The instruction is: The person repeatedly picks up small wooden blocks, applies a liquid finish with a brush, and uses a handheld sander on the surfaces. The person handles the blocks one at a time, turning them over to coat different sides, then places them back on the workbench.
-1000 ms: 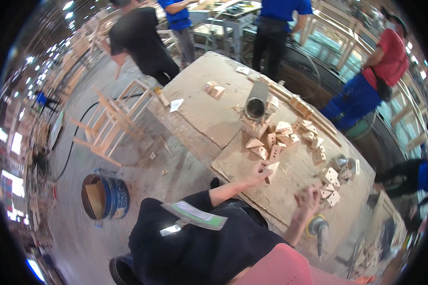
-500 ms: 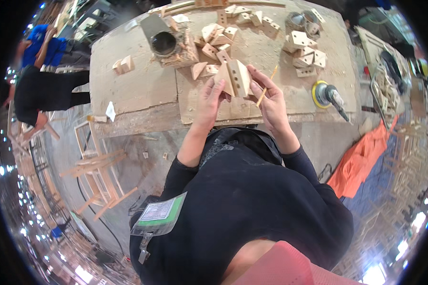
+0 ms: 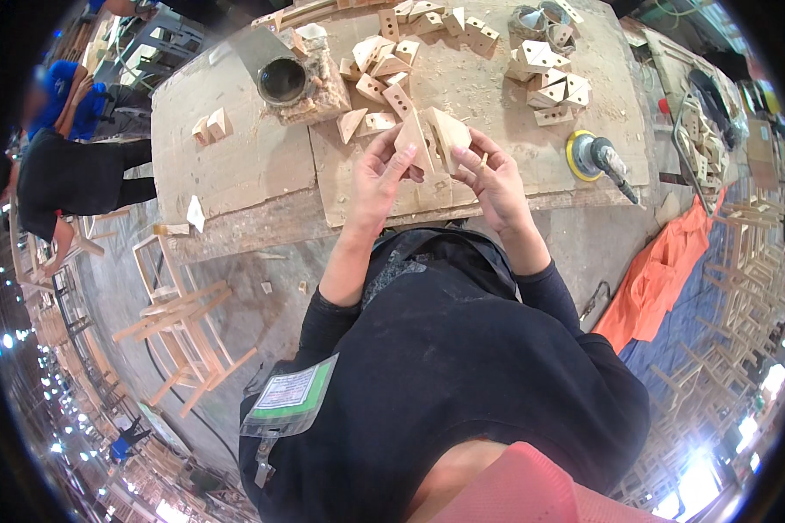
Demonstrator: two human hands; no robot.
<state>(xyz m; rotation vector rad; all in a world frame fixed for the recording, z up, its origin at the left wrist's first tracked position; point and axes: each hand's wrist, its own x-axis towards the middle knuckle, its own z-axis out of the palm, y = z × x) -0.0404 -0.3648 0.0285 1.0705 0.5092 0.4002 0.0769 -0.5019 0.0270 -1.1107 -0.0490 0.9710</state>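
Over the table's near edge, my left hand [image 3: 377, 181] is closed on a pale wooden corner block [image 3: 416, 142], thumb across its face. My right hand [image 3: 500, 185] grips a second wooden corner block [image 3: 447, 135]. The two blocks stand side by side with a narrow gap between them. A thin wooden stick [image 3: 483, 160] also sits in the right fingers, seen nearly end-on. Just beyond the hands lies a pile of similar drilled blocks [image 3: 384, 61] on the table [image 3: 244, 187].
A disc sander [image 3: 589, 157] rests at the table's right, below another stack of blocks [image 3: 549, 83]. At the left stands a dark round cup [image 3: 282, 80] in a crusted holder. Several wooden chair frames [image 3: 179, 322] are on the floor, and a co-worker [image 3: 78, 174] bends at far left.
The two blocks have come apart slightly and been turned, so the row of holes on the right one no longer shows. The stick has swung from slanting upright to nearly end-on.
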